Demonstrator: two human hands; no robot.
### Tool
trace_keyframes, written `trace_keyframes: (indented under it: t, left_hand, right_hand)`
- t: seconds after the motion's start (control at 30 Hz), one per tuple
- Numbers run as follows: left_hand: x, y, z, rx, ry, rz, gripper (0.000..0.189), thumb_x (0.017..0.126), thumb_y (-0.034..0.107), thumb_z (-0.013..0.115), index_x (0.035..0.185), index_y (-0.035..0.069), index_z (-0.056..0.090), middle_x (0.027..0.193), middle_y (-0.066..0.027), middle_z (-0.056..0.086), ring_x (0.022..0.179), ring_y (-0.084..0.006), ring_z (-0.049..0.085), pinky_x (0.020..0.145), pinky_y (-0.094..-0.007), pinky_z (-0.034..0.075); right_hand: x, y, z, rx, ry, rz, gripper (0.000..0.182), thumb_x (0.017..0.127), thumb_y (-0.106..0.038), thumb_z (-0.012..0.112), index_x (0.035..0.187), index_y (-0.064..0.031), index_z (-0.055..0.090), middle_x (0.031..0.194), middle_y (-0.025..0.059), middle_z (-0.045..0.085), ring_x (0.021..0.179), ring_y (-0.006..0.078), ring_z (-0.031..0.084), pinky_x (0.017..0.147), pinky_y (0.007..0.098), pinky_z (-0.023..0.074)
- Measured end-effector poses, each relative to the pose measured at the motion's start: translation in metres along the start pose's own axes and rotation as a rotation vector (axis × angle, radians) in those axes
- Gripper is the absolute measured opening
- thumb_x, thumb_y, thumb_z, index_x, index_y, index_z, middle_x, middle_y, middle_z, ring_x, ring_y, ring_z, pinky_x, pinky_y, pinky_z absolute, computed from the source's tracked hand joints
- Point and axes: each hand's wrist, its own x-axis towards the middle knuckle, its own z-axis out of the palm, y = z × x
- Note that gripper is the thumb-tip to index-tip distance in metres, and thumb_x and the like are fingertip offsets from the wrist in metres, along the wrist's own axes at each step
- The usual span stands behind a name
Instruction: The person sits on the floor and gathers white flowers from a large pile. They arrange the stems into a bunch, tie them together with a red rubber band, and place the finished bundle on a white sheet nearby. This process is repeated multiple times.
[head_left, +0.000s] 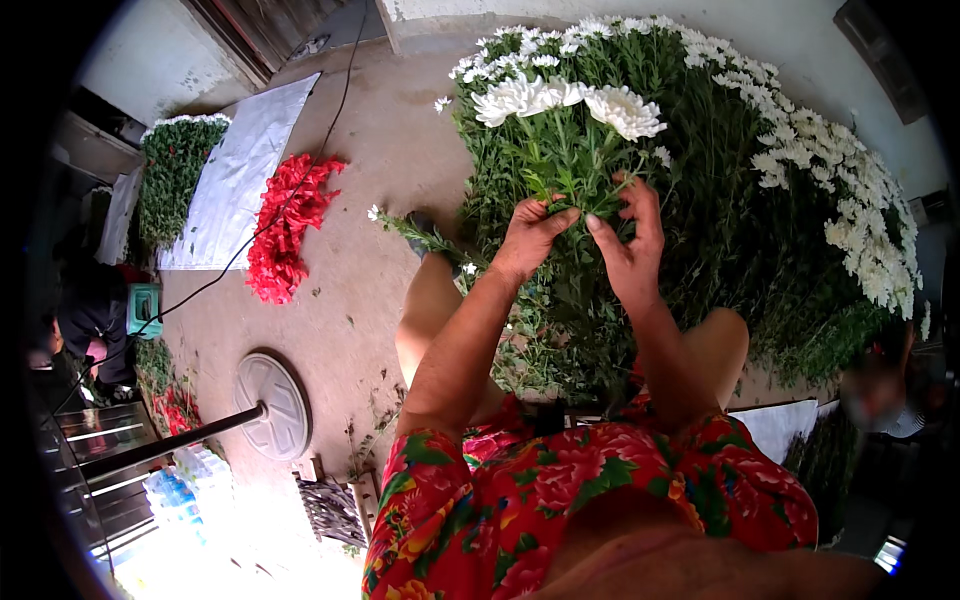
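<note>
A small bunch of white chrysanthemums (622, 112) with leafy green stems stands up between my two hands. My left hand (531, 234) pinches the stems just below the leaves, thumb against fingers. On the other side, my right hand (634, 229) has its thumb and curled fingers at the same stems, close to the left thumb. Whether it grips a stem or only touches the leaves, I cannot tell. Beyond and to the right spreads a large heap of cut white chrysanthemums (799, 142), blooms facing outward. Loose stems and leaves (540, 330) lie between my knees.
A pile of red ribbon strips (285, 225) lies on the floor at left, beside a white sheet (240, 165) and another flower stack (180, 180). A black cable (281, 210) crosses there. Nearer stands a round grey base with a pole (274, 405). A person (90, 322) bends by a green basket (144, 309).
</note>
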Motion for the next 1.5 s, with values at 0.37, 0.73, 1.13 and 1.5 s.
trace_keyframes:
  t: [0.37,0.73,1.13,1.5]
  left_hand:
    - [0.001,0.004,-0.003,-0.071,-0.114,-0.006,0.015,0.094,0.006,0.059,0.107,0.005,0.066,0.099,-0.0137,0.072,0.085,-0.0219,0.069,0.087,-0.0350,0.052]
    - [-0.008,0.013,0.022,0.079,-0.370,-0.230,0.036,0.097,0.021,0.054,0.125,-0.002,0.057,0.121,-0.0154,0.063,0.093,-0.0247,0.070,0.096,-0.0346,0.044]
    - [-0.010,-0.001,0.035,-0.092,-0.038,-0.299,0.034,0.094,0.017,0.057,0.115,-0.008,0.050,0.091,-0.0193,0.067,0.091,-0.0317,0.069,0.083,-0.0384,0.053]
    - [0.000,0.009,0.013,-0.298,0.004,-0.167,0.036,0.099,0.014,0.049,0.128,-0.005,0.039,0.087,-0.0257,0.069,0.074,-0.0245,0.065,0.074,-0.0336,0.052]
  right_hand:
    - [0.012,0.022,-0.066,0.813,0.302,0.220,0.025,0.101,-0.016,0.053,0.120,-0.0028,0.061,0.088,0.0068,0.063,0.072,0.0155,0.057,0.072,0.0343,0.0519]
    - [0.058,-0.045,-0.062,1.089,0.281,0.152,0.032,0.099,-0.039,0.053,0.102,-0.0069,0.054,0.069,0.0010,0.042,0.059,0.0128,0.036,0.057,0.0298,0.0282]
    - [-0.030,0.125,-0.115,0.836,0.579,0.836,0.025,0.099,-0.032,0.055,0.110,-0.0097,0.057,0.098,0.0063,0.060,0.089,0.0259,0.055,0.087,0.0473,0.0465]
    - [-0.100,0.124,-0.048,1.339,-0.211,1.027,0.047,0.097,-0.042,0.040,0.133,-0.0133,0.051,0.137,0.0094,0.050,0.127,0.0315,0.043,0.094,0.0469,0.0392]
